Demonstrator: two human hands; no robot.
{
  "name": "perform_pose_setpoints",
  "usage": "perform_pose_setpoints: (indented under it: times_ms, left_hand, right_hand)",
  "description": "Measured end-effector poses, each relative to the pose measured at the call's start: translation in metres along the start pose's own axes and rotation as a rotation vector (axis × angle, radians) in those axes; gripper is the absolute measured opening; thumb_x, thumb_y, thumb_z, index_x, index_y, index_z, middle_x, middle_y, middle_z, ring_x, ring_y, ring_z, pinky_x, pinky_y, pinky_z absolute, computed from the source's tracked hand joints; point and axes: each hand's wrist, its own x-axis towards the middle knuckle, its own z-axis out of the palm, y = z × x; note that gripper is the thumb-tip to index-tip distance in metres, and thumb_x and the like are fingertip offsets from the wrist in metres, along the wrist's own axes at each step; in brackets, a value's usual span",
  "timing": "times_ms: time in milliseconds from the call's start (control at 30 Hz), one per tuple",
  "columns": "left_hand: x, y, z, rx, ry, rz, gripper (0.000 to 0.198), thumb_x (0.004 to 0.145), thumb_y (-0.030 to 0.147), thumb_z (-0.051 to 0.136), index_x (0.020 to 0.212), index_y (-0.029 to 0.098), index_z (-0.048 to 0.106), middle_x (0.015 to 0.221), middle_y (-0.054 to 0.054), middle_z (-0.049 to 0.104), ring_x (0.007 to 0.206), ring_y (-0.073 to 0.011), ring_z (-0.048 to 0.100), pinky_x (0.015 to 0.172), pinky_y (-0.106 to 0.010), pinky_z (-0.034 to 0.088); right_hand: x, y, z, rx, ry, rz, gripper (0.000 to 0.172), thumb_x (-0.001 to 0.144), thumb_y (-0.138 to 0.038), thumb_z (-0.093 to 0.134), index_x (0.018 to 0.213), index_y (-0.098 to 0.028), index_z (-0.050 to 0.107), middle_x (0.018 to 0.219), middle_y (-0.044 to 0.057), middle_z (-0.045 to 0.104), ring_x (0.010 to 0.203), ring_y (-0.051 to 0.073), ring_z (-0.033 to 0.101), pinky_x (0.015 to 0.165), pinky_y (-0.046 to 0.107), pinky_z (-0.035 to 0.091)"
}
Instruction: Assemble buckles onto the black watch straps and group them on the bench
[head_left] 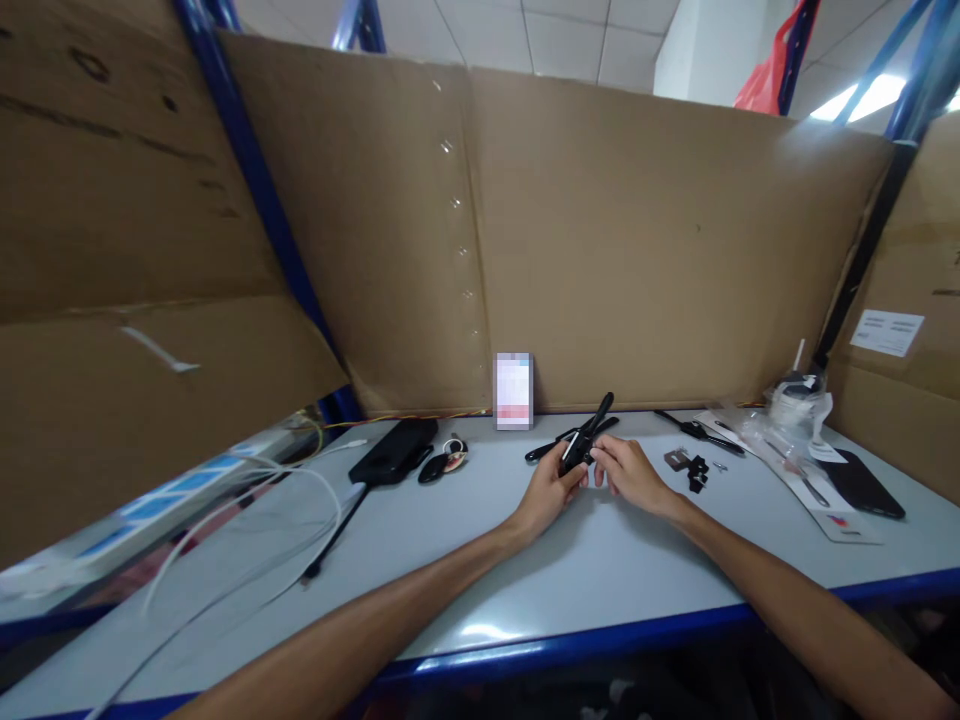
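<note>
My left hand (551,490) is wrapped round a black gadget (576,448) with a long narrow arm sticking up and to the right; its exact kind is unclear. My right hand (626,470) is closed at the gadget's right side, thumb and fingers together, and whatever they pinch is too small to tell. Just behind the gadget lies another thin black strip (541,452). Small black parts (697,473) and a little grey-brown square piece (676,459) lie on the table right of my right hand.
A phone-like screen (514,392) leans against the cardboard wall (660,250). On the left are a black box (394,452), a key fob (433,468), white cables (247,560) and a power strip (165,500). Plastic packaging (799,420) and a black phone-shaped slab (866,485) lie right.
</note>
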Motion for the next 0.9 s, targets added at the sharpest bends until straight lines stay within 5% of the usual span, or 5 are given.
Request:
perform_pose_setpoints:
  times_ms: [400, 533, 900]
  left_hand:
    - [0.001, 0.001, -0.002, 0.014, -0.095, -0.079, 0.047, 0.077, 0.054, 0.067, 0.102, 0.020, 0.047, 0.058, 0.008, 0.050, 0.036, -0.0049, 0.035, 0.034, -0.017, 0.019]
    - [0.001, 0.000, -0.002, 0.022, -0.083, -0.116, 0.051, 0.075, 0.063, 0.068, 0.091, 0.020, 0.047, 0.049, 0.012, 0.036, 0.035, -0.0032, 0.024, 0.035, -0.016, 0.016]
    - [0.006, -0.010, -0.002, 0.067, -0.029, -0.122, 0.056, 0.069, 0.072, 0.066, 0.071, 0.021, 0.043, 0.045, 0.011, 0.032, 0.035, -0.0033, 0.022, 0.035, -0.019, 0.016]
  right_hand:
    - [0.003, 0.004, 0.000, -0.060, 0.055, 0.073, 0.021, 0.097, -0.024, 0.041, 0.082, -0.019, 0.054, 0.059, -0.003, 0.065, 0.039, 0.010, 0.051, 0.049, 0.021, 0.039]
    - [0.002, 0.005, -0.001, -0.083, 0.038, 0.050, 0.022, 0.097, -0.024, 0.039, 0.081, -0.019, 0.053, 0.059, -0.002, 0.066, 0.040, 0.011, 0.051, 0.052, 0.022, 0.041]
    - [0.000, 0.000, 0.000, -0.028, 0.029, 0.043, 0.020, 0.097, -0.023, 0.040, 0.079, -0.020, 0.048, 0.057, -0.003, 0.063, 0.038, 0.009, 0.049, 0.050, 0.021, 0.040]
